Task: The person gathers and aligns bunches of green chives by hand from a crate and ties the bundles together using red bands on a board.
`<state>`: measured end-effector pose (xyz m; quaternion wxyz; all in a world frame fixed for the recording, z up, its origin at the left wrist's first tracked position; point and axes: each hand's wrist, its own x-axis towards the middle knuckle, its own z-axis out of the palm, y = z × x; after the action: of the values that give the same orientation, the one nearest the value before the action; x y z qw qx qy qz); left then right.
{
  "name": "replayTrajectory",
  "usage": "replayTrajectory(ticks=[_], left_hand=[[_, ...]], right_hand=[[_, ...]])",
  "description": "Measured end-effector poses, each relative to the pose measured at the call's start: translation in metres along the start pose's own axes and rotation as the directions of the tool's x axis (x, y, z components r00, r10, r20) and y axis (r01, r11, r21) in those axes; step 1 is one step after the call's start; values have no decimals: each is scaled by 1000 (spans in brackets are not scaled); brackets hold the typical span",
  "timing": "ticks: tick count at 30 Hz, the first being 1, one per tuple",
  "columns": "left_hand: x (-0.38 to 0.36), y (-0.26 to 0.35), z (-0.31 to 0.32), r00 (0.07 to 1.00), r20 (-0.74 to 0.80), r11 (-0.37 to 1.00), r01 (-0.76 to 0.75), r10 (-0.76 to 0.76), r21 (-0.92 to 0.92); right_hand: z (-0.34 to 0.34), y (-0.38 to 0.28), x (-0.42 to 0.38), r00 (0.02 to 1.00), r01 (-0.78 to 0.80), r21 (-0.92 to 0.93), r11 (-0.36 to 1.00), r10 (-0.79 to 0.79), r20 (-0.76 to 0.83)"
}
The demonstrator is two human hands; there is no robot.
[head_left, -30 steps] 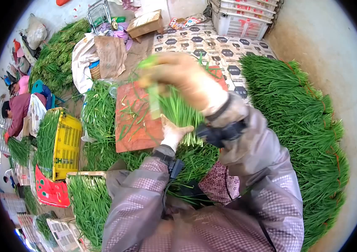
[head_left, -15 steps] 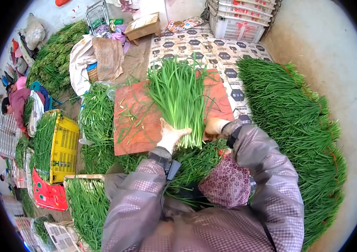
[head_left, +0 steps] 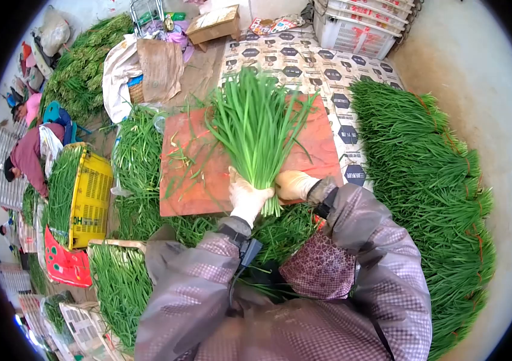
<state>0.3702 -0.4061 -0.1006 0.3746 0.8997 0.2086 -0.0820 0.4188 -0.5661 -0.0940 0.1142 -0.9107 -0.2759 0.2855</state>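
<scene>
A bunch of garlic chives (head_left: pixel 255 129) lies on a reddish-brown board (head_left: pixel 178 195), its leaves fanned out away from me and its pale stem ends toward me. My left hand (head_left: pixel 247 195), in a whitish glove, is closed round the stems from the left. From the right, my gloved right hand (head_left: pixel 296 185) presses against the same stems with curled fingers, whose tips are partly hidden. Loose leaf scraps (head_left: pixel 182 157) are scattered on the board's left part.
Tied chives (head_left: pixel 418 198) are stacked along the right wall. More chives (head_left: pixel 138 156) lie left of the board, near a yellow crate (head_left: pixel 92 198). White crates (head_left: pixel 358 37) stand at the back beside a small wooden stool (head_left: pixel 214 25). Another person (head_left: pixel 30 153) bends at the far left.
My right hand has moved left from the board's edge onto the stems. The bunch is drawn in narrower at its base, and its leaves fan out more. The view has shifted slightly.
</scene>
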Motion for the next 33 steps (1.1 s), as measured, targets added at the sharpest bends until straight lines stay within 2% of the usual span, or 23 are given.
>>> replayTrajectory(ticks=[1,3,5,6,9,10,13,14,15,16,17,19,20,23,24,28,31,32,33], left_hand=[[-4,2,-1,1000,-11,1000,-11,11,10],[-7,4,-3,1000,0,1000,-3,3,-3],[-6,4,-4,1000,1,1000,-1,1,-17],[-6,4,-4,1000,2,1000,1,-1,-26],[-5,4,-4,1000,3,999,-1,1,-38],[-5,4,-5,1000,6,999,1,-1,-32],[-4,4,-6,1000,17,1000,-8,8,-8],[-4,3,-7,1000,20,1000,-13,13,2],[-5,4,-9,999,36,1000,-7,7,22],[-6,6,-11,999,51,999,-3,1,41],[-7,8,-14,998,65,998,2,-6,59],[-8,9,-17,997,83,998,2,-8,64],[-8,10,-17,996,91,997,10,-17,74],[-8,11,-20,993,115,997,20,-29,72],[-7,8,-20,993,118,998,17,-25,69],[-4,3,-20,988,149,998,21,-29,54],[-4,7,-27,979,195,997,53,-63,56],[-2,6,-26,978,200,997,46,-58,63],[0,4,-26,977,204,997,40,-53,69]], right_hand=[[6,13,-2,995,17,62,998,-10,-101],[7,40,-5,966,29,22,999,-22,-257],[-14,43,-30,911,-83,197,977,155,-383],[-11,50,-32,861,-142,117,983,181,-475],[7,66,-35,812,-71,-200,977,-60,-580],[12,73,-28,817,-65,-275,959,-107,-566],[13,76,-24,819,-46,-221,974,-90,-566],[10,75,-25,877,-25,129,991,84,-474],[-7,63,-36,923,-43,462,886,212,-320],[-17,57,-41,953,-98,733,673,276,-127],[-19,57,-40,970,0,847,532,204,-129],[-18,62,-39,983,156,972,175,66,-169],[-17,63,-37,982,188,981,57,-24,-187],[-21,42,-42,963,267,964,-3,22,-267],[-23,35,-41,952,293,953,74,70,-298],[-27,25,-29,907,391,917,78,137,-398],[-40,7,-25,865,452,867,212,131,-483],[-43,-2,-24,852,433,848,304,167,-495],[-47,-11,-20,779,495,679,542,68,-623]])
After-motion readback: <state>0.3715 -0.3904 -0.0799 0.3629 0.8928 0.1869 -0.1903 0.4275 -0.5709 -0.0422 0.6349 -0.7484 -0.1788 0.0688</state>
